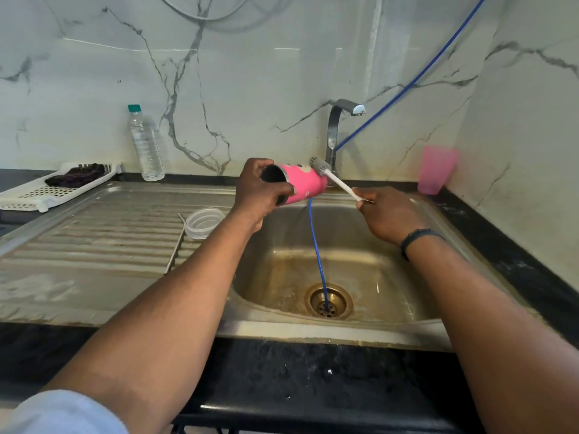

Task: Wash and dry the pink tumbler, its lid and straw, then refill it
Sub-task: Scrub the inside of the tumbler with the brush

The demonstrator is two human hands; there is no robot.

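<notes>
My left hand (258,191) grips the pink tumbler (305,184) near its open mouth and holds it on its side above the sink basin (282,264). My right hand (387,214) holds the white handle of a small brush (333,177), whose grey bristle head touches the tumbler's base end. A clear lid (203,222) lies on the steel draining board (94,239), with a thin straw (174,245) beside it.
A steel tap (336,130) stands behind the basin. A blue hose (316,245) runs down the wall into the drain. A water bottle (144,145) and a white tray (47,191) with a dark cloth are at back left. A pink cup (435,169) stands at back right.
</notes>
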